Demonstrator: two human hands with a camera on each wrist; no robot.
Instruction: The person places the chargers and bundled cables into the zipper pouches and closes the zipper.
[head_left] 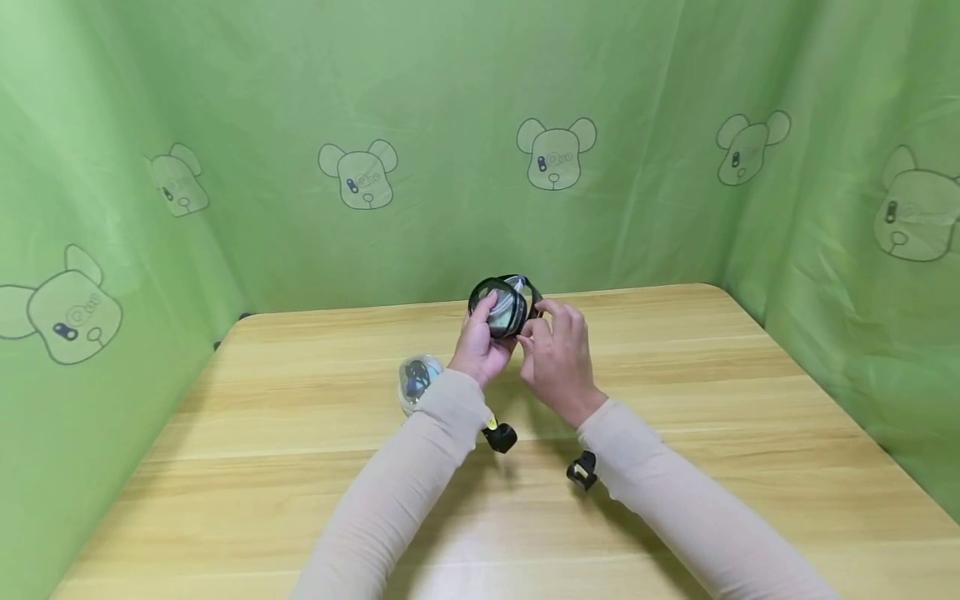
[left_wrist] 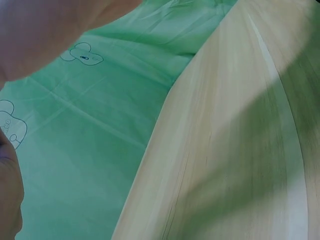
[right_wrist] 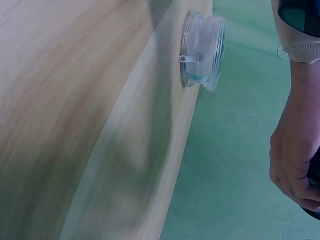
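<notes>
Over the far part of the table, my left hand [head_left: 480, 343] holds a round, see-through case with a black rim [head_left: 498, 308], its thumb lying on the clear face. A pale coil shows inside the case. At its right edge, my right hand [head_left: 557, 354] pinches the black rim with bent fingers and thumb. Left of the hands, a second round clear case [head_left: 417, 379] with dark and bluish contents lies on the table, partly behind the left sleeve. The right wrist view shows this clear case [right_wrist: 202, 50] with a zip pull on its side, and my left hand [right_wrist: 295, 155] gripping something dark.
The wood-grain table [head_left: 300, 467] has rounded far corners. A green curtain [head_left: 450, 242] with printed bear heads surrounds its back and sides. Small black wrist devices hang under both forearms, one black device [head_left: 500, 437] on the left, another black device [head_left: 582, 471] on the right.
</notes>
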